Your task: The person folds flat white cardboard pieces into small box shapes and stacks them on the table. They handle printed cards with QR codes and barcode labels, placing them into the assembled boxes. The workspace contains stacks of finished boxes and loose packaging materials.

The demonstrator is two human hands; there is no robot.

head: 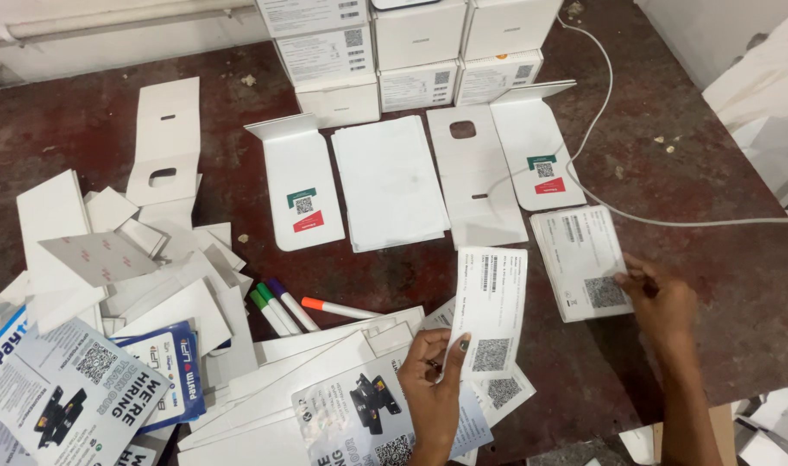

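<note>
Label sheet [491, 311], a white slip with a barcode and square code, stands pinched in my left hand [433, 380], thumb on its lower edge, above a scattered heap of leaflets [359, 410]. My right hand [661, 298] rests fingertips on the stack of labels [579, 259] lying flat on the dark red table [687, 155], pressing rather than closed around it. I see three markers [282, 306] just left of the sheet, folded white cards [390, 181] beyond, and white boxes [411, 43] at the far edge.
</note>
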